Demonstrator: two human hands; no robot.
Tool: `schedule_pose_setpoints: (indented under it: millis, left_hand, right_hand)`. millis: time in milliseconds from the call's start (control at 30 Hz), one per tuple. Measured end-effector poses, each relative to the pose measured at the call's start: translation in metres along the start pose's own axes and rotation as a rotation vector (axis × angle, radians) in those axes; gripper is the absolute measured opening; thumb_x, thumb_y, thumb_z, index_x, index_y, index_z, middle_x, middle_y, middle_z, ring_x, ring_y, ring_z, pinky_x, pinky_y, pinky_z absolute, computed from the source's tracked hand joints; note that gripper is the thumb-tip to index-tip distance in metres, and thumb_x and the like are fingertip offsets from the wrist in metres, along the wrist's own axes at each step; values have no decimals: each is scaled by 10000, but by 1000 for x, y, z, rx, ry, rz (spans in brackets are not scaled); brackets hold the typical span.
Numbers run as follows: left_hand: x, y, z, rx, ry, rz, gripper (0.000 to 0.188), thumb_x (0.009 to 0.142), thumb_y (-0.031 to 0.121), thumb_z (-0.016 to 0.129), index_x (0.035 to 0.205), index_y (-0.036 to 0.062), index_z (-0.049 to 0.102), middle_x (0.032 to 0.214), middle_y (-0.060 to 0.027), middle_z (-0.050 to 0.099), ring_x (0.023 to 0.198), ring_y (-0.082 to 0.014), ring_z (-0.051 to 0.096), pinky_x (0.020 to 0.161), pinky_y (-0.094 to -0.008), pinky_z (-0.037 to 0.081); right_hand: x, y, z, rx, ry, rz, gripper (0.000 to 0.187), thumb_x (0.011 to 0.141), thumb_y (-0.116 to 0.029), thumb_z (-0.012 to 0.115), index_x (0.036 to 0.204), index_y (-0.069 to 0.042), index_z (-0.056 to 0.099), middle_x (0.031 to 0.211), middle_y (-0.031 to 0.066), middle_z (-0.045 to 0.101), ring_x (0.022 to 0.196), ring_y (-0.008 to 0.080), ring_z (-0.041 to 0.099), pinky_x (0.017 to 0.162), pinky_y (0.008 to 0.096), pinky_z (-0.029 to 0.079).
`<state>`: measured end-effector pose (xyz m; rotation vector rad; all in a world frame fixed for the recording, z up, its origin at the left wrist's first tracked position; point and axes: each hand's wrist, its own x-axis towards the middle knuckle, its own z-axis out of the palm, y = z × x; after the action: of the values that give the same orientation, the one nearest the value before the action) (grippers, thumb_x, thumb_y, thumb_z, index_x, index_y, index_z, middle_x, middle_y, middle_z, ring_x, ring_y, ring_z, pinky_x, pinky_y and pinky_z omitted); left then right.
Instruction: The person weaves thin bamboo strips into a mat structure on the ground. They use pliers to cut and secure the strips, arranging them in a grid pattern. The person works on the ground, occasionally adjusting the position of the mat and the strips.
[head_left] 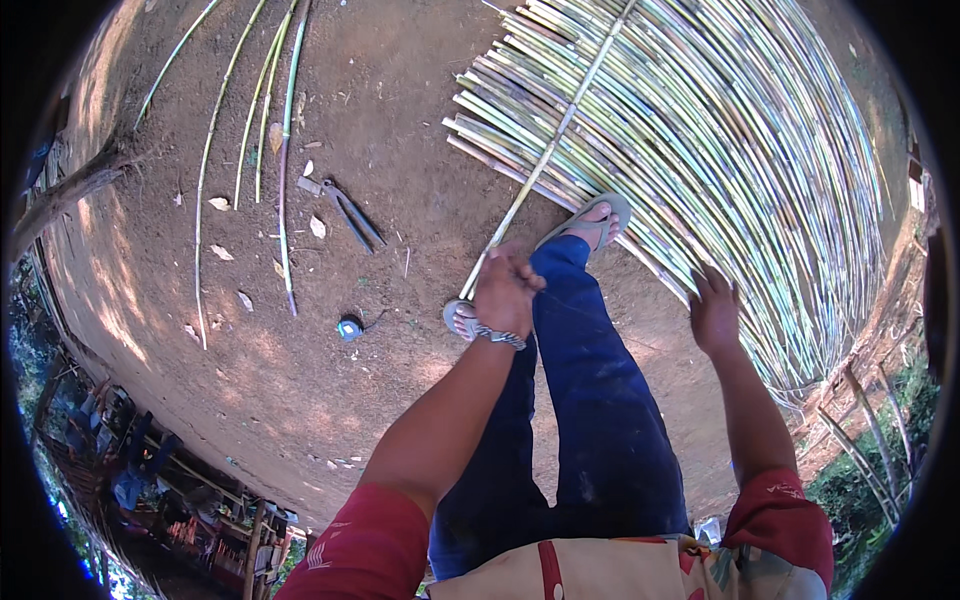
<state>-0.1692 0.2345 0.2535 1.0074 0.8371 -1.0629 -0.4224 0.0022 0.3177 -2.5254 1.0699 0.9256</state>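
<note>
Left grip: the left hand (505,290) is closed in a fist around the near end of a long bamboo strip (548,150); a metal watch band sits at the wrist.
Strip axis: from the fist the strip runs toward 1 o'clock, straight up and across the bamboo mat (720,150), ending near the top rim of the view.
Strip and mat: the strip crosses the mat's slats almost at right angles and appears to lie on top of them; whether it is woven through cannot be told.
Right grip: the right hand (714,310) is open, fingers spread, empty, resting on or just above the mat's near edge, at about 3 o'clock from the fist.
Nearer hand: only the left has the strip; the right is well apart from it.
Feet: a flip-flop sandal (592,222) stands on the mat's edge just beside the strip, at 1 o'clock from the fist.
Ground at 9 to 10 o'clock: a tape measure (349,328), a pair of pliers (345,210), loose bamboo strips (285,150) on the bare earth.
</note>
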Motion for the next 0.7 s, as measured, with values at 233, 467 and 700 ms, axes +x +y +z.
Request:
schedule_pose_setpoints:
  millis: [233,467,700]
  left_hand:
    - [33,-51,28,465,-134,-69,499,1109,349,285,1484,87,482,1444,-79,519,1172,-166,517,893,-335,447]
    - [124,-50,-50,1310,8,116,417,1018,383,505,1140,31,692,1166,-174,694,1102,-303,642,962,-389,475]
    - [201,-38,-114,1626,177,479,386,867,286,718,1125,7,651,1139,-229,688,1047,-397,664,941,-468,513]
  right_hand:
    - [52,-169,32,881,-127,-163,200,974,-109,547,1160,-63,604,987,211,690,961,439,655,813,485,511]
    - [113,-164,140,942,13,-172,159,934,-45,562,1051,-43,670,967,217,678,933,414,659,793,480,507]
    - [176,-163,188,710,134,-226,226,857,-31,600,1023,-74,747,955,214,677,902,397,666,807,470,526]
